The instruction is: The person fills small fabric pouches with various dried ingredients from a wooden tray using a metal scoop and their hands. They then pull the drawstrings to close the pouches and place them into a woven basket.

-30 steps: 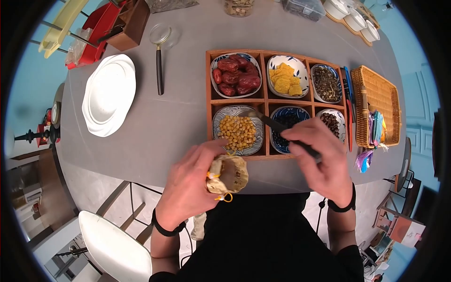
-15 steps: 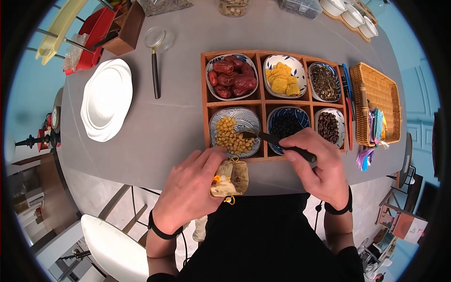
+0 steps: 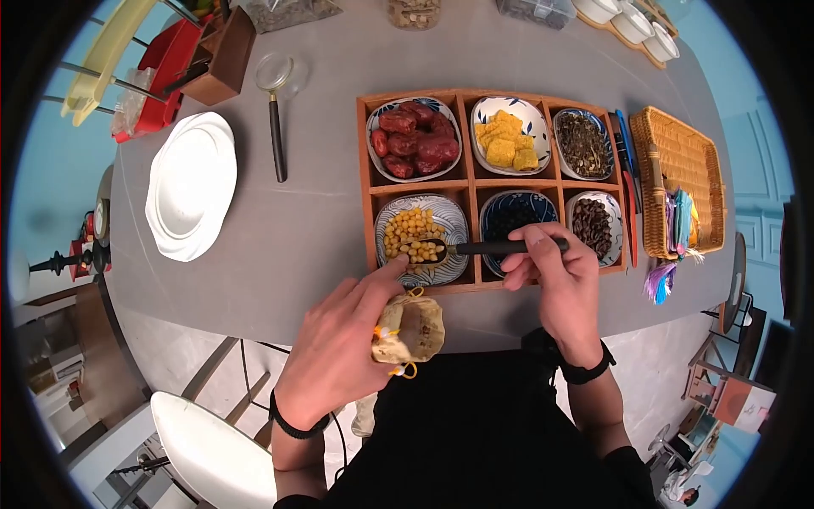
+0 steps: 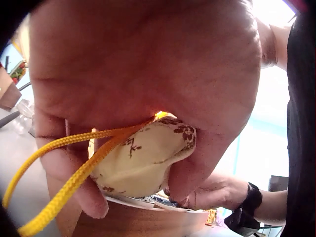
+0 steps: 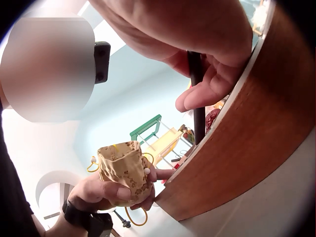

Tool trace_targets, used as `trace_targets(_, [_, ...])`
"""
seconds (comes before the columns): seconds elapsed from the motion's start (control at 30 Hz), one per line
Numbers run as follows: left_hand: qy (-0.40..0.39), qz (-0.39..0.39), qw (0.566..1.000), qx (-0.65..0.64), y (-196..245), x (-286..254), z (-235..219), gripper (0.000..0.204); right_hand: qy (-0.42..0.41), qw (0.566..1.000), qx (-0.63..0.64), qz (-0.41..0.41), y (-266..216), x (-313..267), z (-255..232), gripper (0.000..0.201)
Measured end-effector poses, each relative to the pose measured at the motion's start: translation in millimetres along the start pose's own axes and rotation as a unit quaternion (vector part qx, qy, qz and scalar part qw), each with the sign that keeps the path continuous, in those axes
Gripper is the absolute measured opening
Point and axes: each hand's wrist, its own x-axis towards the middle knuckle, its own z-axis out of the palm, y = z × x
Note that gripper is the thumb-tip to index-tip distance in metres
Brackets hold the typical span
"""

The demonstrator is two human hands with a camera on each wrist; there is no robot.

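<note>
In the head view, my left hand (image 3: 331, 343) grips a small cream drawstring pouch (image 3: 431, 329) with a floral print and yellow cords, its mouth open upward. My right hand (image 3: 561, 293) holds the black handle of a small scoop (image 3: 500, 248). The scoop's head carries yellow corn kernels (image 3: 414, 222) and lies over the front-left patterned bowl (image 3: 458, 227), close to my left fingertips. That bowl sits in a compartment of the wooden divided tray (image 3: 369, 204). In the right wrist view, the pouch (image 5: 123, 170) stands upright in my left hand.
Neighbouring bowls hold red dates (image 3: 415, 140), yellow chunks (image 3: 504, 140), dried leaves (image 3: 585, 144), black beans (image 3: 509, 214) and brown beans (image 3: 591, 227). A wicker basket (image 3: 682, 161) with tassels stands to the right. On the left lie a white plate (image 3: 193, 187) and a magnifying glass (image 3: 277, 140).
The scoop has moved left through the kernels and now carries some, nearer the pouch. My right hand has turned on the handle. My left hand keeps hold of the pouch near the tray's front edge.
</note>
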Motion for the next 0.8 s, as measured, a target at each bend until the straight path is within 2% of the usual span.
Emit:
trace_targets(0.07, [0.086,0.032,0.993,-0.07,-3,-5,2,0.057,0.014,1.0,0.014,-0.006,1,0,-5,0.026])
trace_targets(0.1, [0.086,0.032,0.993,-0.07,-3,-7,3,0.057,0.017,0.999,0.033,-0.013,2,-1,-8,0.026])
trace_targets(0.17, [0.141,0.02,0.982,-0.123,-2,-9,5,0.058,0.023,0.998,0.048,-0.035,0,-3,-12,0.026])
trace_targets(0.33, [0.141,-0.054,0.981,-0.123,-3,-11,6,0.052,0.031,0.993,0.08,-0.086,-20,-14,-21,0.026])
trace_targets(0.4, [0.145,-0.077,0.98,-0.116,-2,-9,7,0.051,0.033,0.99,0.042,-0.131,-36,-22,-22,0.027])
trace_targets(0.47, [0.149,-0.087,0.98,-0.101,-2,-7,9,0.051,0.008,0.988,0.041,-0.148,-49,-31,-20,0.024])
trace_targets(0.53, [0.151,-0.078,0.98,-0.1,-1,-4,11,0.052,-0.027,0.99,-0.054,-0.131,-62,-42,-7,0.016])
trace_targets(0.57, [0.152,-0.07,0.981,-0.101,0,-3,12,0.052,-0.058,0.989,-0.029,-0.136,-64,-45,0,0.011])
trace_targets(0.6, [0.151,-0.068,0.981,-0.102,1,-3,12,0.052,-0.145,0.969,-0.093,-0.175,-66,-42,-1,0.013])
trace_targets(0.67, [0.136,-0.07,0.98,-0.124,1,-3,11,0.054,-0.194,0.93,-0.143,-0.276,-64,-36,-2,0.013])
trace_targets(0.73, [0.148,-0.066,0.979,-0.123,0,-5,9,0.055,-0.161,0.933,-0.095,-0.306,-58,-36,-11,0.014])
trace_targets(0.77, [0.155,-0.058,0.979,-0.12,-1,-6,9,0.055,-0.099,0.956,-0.035,-0.273,-54,-39,-12,0.017])
trace_targets(0.8, [0.157,-0.061,0.978,-0.119,-2,-8,9,0.055,-0.084,0.956,0.007,-0.282,-51,-33,-16,0.019])
